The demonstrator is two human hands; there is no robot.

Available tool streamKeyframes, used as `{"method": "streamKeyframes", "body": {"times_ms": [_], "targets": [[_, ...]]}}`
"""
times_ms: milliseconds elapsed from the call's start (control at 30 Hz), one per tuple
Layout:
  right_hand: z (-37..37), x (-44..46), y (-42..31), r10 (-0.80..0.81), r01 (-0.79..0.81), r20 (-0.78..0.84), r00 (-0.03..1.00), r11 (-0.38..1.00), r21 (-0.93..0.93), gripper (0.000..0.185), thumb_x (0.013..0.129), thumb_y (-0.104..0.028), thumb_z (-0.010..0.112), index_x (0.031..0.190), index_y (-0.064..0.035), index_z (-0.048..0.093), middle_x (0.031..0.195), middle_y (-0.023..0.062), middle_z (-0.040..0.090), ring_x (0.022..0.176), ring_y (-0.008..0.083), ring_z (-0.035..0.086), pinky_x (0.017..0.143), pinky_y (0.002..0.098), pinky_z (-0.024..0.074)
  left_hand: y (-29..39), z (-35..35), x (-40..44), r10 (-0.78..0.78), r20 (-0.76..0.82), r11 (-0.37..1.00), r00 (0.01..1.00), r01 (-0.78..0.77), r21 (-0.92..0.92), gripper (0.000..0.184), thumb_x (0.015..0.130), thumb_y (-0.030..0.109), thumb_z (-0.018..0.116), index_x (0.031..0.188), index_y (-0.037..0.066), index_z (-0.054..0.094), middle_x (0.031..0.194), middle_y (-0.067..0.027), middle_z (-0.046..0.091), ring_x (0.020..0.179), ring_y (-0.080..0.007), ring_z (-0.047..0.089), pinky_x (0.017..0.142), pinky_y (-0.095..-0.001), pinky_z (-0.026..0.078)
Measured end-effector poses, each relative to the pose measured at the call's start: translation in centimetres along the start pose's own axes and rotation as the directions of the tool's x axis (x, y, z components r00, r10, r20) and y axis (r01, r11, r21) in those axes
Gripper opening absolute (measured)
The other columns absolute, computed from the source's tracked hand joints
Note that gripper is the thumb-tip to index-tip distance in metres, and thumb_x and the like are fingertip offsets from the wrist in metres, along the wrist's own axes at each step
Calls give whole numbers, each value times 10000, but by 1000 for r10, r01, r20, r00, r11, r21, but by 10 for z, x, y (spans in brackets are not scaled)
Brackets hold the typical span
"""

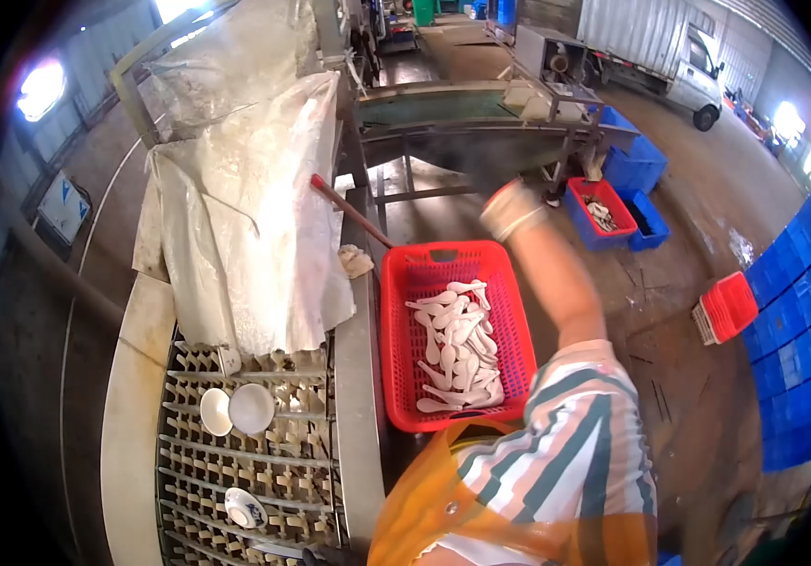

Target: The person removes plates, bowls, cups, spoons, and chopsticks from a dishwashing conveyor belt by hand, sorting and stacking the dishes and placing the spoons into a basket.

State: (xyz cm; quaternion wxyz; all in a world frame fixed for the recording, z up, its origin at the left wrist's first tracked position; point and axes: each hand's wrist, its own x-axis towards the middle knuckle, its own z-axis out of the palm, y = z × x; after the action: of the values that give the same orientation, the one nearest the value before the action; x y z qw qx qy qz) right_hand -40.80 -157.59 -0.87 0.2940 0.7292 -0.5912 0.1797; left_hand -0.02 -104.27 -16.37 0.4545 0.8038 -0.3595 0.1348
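Observation:
My right arm reaches forward past the red basket [393,358], which is filled with white ceramic spoons [462,344]. My right hand [498,168], in a dark glove with a pale cuff, is smeared by motion in front of the dark metal trough, so its fingers cannot be made out. At the bottom edge, beside the conveyor [198,462], a dark-gloved part of my left hand [325,555] shows; its fingers are mostly cut off. Close to it on the conveyor lies a small patterned bowl [245,507]. Farther up sit two white bowls, a left one [216,412] and a right one [252,408].
Plastic sheeting [245,217] drapes over the conveyor's far end. A red-handled stick [354,212] leans by the basket. Blue crates [637,165] and a red crate [580,203] stand on the floor ahead right. Stacked red baskets [731,307] sit at right, near a blue wall of crates [792,368].

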Motion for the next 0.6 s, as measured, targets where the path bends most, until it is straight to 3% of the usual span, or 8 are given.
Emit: {"method": "streamKeyframes", "body": {"times_ms": [33, 67, 133, 167, 200, 233, 433, 600], "targets": [[31, -51, -41, -364, 348, -29, 931, 862, 367, 265, 714, -174, 590, 916, -41, 699, 918, 154, 676, 923, 327, 632, 859, 416, 477, 2, 1, 1, 0, 9, 1000, 1000, 0, -9, 110, 788, 26, 590, 856, -45, 640, 837, -155, 613, 794, -278, 564, 709, -345, 460], [64, -90, -100, -588, 597, 346, 731, 797, 90, 166, 651, -225, 612, 649, -83, 698, 655, 84, 658, 683, 285, 652, 640, 434, 505, 3, 3, 1, 0, 17, 1000, 1000, 0, -16, 109, 787, 25, 589, 855, -45, 639, 837, -156, 613, 793, -278, 564, 709, -345, 459], [140, -162, -211, -699, 625, 247, 671, 713, 319, 125, 629, -217, 608, 590, -112, 663, 611, 56, 630, 576, 247, 610, 508, 442, 452, 5, 7, 3, -4, 18, 999, 1000, 4, -33, 107, 786, 23, 588, 853, -44, 638, 836, -156, 612, 791, -279, 564, 708, -345, 459], [117, -191, -233, -660, 445, 84, 747, 589, 675, 154, 692, -182, 580, 753, -82, 680, 728, 75, 660, 662, 291, 627, 589, 456, 473, 7, 9, 2, -1, 22, 999, 1000, 2, -38, 106, 786, 22, 587, 852, -44, 638, 835, -156, 612, 790, -280, 564, 708, -345, 459], [97, -190, -285, -338, 711, -627, 701, 276, 647, 270, 761, -169, 549, 981, -37, 632, 876, 126, 657, 802, 335, 625, 705, 453, 478, 9, 11, 1, -2, 27, 999, 1000, 3, -42, 105, 785, 21, 587, 850, -44, 638, 834, -156, 612, 790, -280, 564, 707, -345, 459], [52, -188, -340, -493, 131, -99, 864, 29, 991, 335, 825, -131, 532, 1154, -85, 576, 1077, 137, 629, 921, 297, 614, 790, 397, 492, 10, 13, -2, -7, 34, 999, 999, 8, -41, 104, 785, 19, 586, 849, -44, 637, 834, -156, 611, 789, -281, 564, 707, -345, 459], [-40, -253, -410, -404, 512, -558, 725, -226, 829, 138, 826, -154, 524, 928, -87, 588, 914, 115, 593, 837, 288, 588, 722, 387, 491, 18, 29, 5, 15, 89, 997, 996, -8, -76, 99, 781, 13, 582, 842, -44, 635, 830, -157, 610, 784, -284, 565, 705, -344, 459], [-56, -231, -396, -642, 365, -358, 678, -129, 922, 184, 789, -181, 539, 930, -92, 617, 903, 113, 618, 852, 284, 596, 725, 391, 490, 23, 40, 12, 16, 125, 996, 992, -6, -84, 95, 778, 8, 578, 836, -43, 633, 827, -157, 608, 779, -286, 565, 703, -344, 458]]}}
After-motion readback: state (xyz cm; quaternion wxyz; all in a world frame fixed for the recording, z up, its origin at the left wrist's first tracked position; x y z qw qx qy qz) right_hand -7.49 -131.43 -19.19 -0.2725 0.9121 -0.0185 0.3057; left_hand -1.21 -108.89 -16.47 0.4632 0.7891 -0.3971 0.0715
